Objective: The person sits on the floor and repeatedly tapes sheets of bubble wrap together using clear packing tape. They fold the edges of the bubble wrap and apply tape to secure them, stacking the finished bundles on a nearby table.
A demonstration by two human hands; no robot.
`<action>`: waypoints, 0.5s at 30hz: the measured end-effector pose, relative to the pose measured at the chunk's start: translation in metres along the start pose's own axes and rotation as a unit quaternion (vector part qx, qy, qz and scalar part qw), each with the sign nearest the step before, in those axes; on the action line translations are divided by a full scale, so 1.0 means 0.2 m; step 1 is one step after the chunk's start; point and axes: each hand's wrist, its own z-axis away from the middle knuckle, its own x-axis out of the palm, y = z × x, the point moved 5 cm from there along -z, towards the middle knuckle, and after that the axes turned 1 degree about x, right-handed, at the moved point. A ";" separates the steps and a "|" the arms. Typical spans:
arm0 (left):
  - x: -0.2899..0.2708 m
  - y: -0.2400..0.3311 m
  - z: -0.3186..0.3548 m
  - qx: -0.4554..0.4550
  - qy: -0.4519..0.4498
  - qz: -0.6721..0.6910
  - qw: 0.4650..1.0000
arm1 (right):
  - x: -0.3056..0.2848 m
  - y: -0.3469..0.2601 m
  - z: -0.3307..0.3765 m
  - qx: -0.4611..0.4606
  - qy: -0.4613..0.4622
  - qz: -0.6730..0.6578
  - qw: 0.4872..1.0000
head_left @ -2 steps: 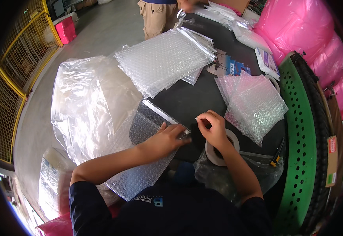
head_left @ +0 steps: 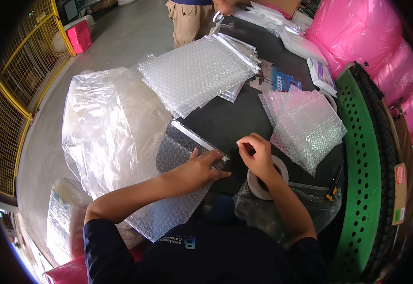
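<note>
The left hand (head_left: 200,169) lies over a clear bubble bag (head_left: 175,217), its fingers spread, near the bag's white strip (head_left: 190,134). The bag lies partly on the black surface (head_left: 225,116). The right hand (head_left: 257,154) has thumb and forefinger pressed together, anything between them too small to tell, near a tape roll (head_left: 259,192).

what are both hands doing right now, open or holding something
Left hand: open, fingers spread over the clear bubble-wrap bag.
Right hand: closed in a pinch; whether it holds anything cannot be told.
</note>
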 end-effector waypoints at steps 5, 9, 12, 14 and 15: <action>-0.34 -0.06 0.27 -0.288 0.139 -0.018 0.947 | -0.05 0.01 0.02 0.030 0.028 0.000 0.999; -0.04 -0.22 0.71 -0.509 0.062 -0.030 0.858 | -0.02 0.00 0.01 0.017 0.020 -0.021 0.999; -0.15 -0.15 0.71 -0.498 0.092 0.087 0.858 | -0.02 -0.01 0.02 0.020 0.015 -0.029 0.999; -0.35 -0.04 0.68 -0.439 0.170 0.127 0.873 | -0.01 -0.02 0.00 0.026 0.011 -0.032 0.999; -0.49 -0.01 0.63 -0.387 0.246 0.049 0.888 | -0.02 -0.02 0.01 0.031 0.002 -0.021 0.999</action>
